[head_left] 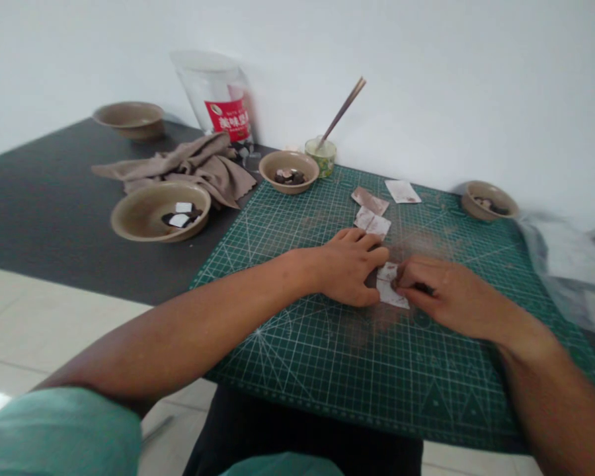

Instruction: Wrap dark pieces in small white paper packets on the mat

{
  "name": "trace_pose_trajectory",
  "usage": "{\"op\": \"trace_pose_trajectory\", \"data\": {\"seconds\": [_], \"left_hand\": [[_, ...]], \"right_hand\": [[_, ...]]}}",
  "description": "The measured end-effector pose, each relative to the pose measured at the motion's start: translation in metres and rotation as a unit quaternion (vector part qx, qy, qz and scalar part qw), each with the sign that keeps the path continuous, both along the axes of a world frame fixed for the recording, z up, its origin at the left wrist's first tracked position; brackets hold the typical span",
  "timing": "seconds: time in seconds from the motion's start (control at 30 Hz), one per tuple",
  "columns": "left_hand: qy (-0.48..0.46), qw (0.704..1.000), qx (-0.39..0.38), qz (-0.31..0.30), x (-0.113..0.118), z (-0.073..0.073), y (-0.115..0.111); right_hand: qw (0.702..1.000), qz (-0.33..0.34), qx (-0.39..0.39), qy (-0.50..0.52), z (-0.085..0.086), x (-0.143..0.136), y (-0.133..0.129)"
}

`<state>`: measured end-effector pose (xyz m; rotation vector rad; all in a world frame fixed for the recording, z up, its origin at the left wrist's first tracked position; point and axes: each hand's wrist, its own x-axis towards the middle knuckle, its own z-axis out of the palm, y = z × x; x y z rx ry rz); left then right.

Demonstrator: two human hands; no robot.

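Tan bowl [141,213], white squares [180,220] inside.

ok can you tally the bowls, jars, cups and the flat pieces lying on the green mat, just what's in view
Bowls: 4
Clear jar with red label: 1
Cup: 1
Flat pieces visible on the green mat: 4
Total: 10
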<state>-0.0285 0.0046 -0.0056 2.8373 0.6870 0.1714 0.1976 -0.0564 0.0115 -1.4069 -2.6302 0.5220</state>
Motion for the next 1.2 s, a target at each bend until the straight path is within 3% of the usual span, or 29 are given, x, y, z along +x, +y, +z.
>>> {"op": "trace_pose_trajectory", "data": {"seconds": [0.1, 0.23, 0.33, 0.43, 0.53, 0.63, 0.8, 1.03, 1.2], "left_hand": [[-0.004, 1.0, -0.001, 0.001, 0.0, -0.001, 0.0], [-0.023, 1.0, -0.007, -0.005, 0.001, 0.001, 0.001], [-0.078, 0.997, -0.02, -0.002, 0.004, 0.005, 0.004], [-0.171, 0.984, -0.042, 0.026, 0.009, 0.01, 0.006], [-0.26, 0.962, -0.061, 0.06, 0.014, 0.011, 0.005], [-0.315, 0.942, -0.072, 0.09, 0.017, 0.01, 0.002], [-0.361, 0.927, -0.066, 0.076, 0.018, 0.01, -0.002], [-0.363, 0.929, -0.036, 0.065, 0.016, 0.01, -0.006], [-0.38, 0.922, -0.066, 0.042, 0.016, 0.009, -0.006]], "right_hand": [[0.999, 0.006, -0.014, 0.052, 0.0, -0.006, -0.004], [0.97, -0.131, 0.01, 0.203, -0.005, -0.015, -0.006], [0.914, -0.213, -0.027, 0.343, -0.008, -0.019, -0.005], [0.833, -0.26, -0.088, 0.48, -0.012, -0.02, -0.004], [0.757, -0.268, -0.152, 0.577, -0.014, -0.022, -0.002], [0.717, -0.254, -0.192, 0.62, -0.015, -0.025, -0.002], [0.712, -0.239, -0.199, 0.63, -0.013, -0.027, -0.002], [0.713, -0.222, -0.206, 0.632, -0.013, -0.029, -0.003], [0.712, -0.222, -0.211, 0.631, -0.013, -0.028, -0.005]]}}
